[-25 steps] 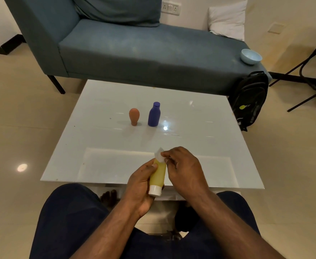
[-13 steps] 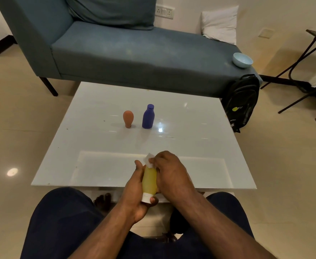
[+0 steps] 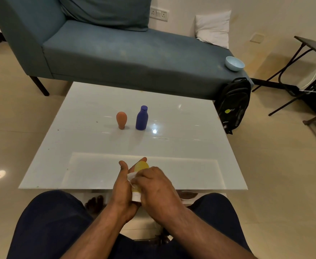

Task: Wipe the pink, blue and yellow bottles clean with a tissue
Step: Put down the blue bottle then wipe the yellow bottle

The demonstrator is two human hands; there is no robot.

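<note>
Left hand point(image 3: 122, 186) grasping small yellow plastic bottle point(image 3: 141, 166), right hand point(image 3: 153, 186) pinching white tissue point(image 3: 132, 175) against it, over near edge of glossy white table point(image 3: 190, 146).

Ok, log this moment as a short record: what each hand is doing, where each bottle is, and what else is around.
left hand: holds the yellow bottle over the near edge of the table
right hand: presses a tissue against the yellow bottle
yellow bottle: white cap end toward the person
pink bottle: stands mid-table, untouched
blue bottle: upright, right of the pink one, apart from it
sofa: behind the table, a bowl at its right end
backpack: on the floor, against the sofa
</note>
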